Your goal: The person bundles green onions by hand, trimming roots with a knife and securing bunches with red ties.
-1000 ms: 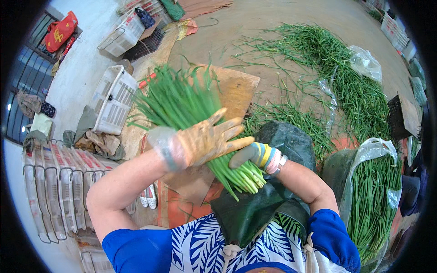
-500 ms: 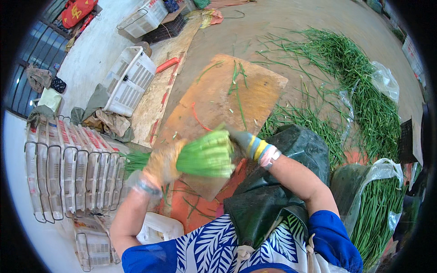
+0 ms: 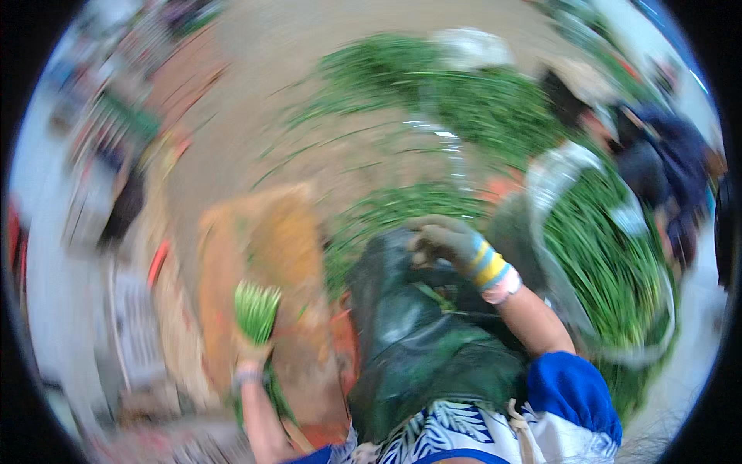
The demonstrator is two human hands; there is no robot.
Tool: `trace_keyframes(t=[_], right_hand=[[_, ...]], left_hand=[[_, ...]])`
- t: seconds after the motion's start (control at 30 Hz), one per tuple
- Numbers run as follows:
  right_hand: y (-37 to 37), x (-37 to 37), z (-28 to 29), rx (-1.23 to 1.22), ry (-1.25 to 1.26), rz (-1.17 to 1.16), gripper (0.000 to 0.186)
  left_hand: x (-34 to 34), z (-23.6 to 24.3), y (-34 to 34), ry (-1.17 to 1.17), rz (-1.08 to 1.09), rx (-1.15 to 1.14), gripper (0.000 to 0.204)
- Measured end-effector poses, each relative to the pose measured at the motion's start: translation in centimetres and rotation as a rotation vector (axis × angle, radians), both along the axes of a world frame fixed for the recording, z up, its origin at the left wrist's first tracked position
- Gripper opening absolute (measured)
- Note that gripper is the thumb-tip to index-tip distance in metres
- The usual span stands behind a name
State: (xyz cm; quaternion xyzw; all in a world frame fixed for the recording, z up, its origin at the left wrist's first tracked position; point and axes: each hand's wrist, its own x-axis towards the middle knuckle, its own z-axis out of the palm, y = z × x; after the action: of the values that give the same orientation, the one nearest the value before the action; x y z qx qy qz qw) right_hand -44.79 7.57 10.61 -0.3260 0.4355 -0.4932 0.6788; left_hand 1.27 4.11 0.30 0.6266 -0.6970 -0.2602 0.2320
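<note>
My left hand (image 3: 251, 349), in a pale glove, is closed round a bunch of chives (image 3: 257, 312). The bunch's pale cut ends point away from me, and its leaves trail below my wrist. Under it lies a worn orange-brown board (image 3: 297, 247). Over my dark green apron (image 3: 402, 340) hovers my right hand (image 3: 447, 243), in a grey glove with a striped cuff. Its fingers are loosely bent and apart, and nothing shows between them. Some green scraps (image 3: 440, 298) cling to the apron. Motion blurs the picture.
At my right stands a clear plastic bag (image 3: 668, 329) full of long chives (image 3: 595, 255). A loose heap of chives (image 3: 487, 108) spreads over the floor ahead. Another person (image 3: 665, 155) is crouched at the far right. A pale crate (image 3: 137, 325) stands at the left.
My view has swung to the right. My left hand has turned the bunch from lying sideways to cut ends away from me. My right hand has left the bunch and moved right, over the apron.
</note>
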Motion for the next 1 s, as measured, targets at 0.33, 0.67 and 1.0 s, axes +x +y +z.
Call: trace_keyframes(t=[0.33, 0.67, 1.0], right_hand=[[13.0, -9.6, -0.4, -0.092, 0.825, -0.368, 0.048], [26.4, -21.3, 11.0, 0.166, 2.09, -0.481, 0.076], [32.7, -33.0, 8.5, 1.025, 1.676, -0.202, 0.126]], left_hand=[[-7.9, 4.0, 1.1, -0.482, 0.034, -0.244, 0.064], [-34.3, 8.7, -1.1, 0.242, -0.787, -0.279, 0.066], [-58.6, 12.9, 13.6, 0.822, -1.303, 1.058, 0.042]])
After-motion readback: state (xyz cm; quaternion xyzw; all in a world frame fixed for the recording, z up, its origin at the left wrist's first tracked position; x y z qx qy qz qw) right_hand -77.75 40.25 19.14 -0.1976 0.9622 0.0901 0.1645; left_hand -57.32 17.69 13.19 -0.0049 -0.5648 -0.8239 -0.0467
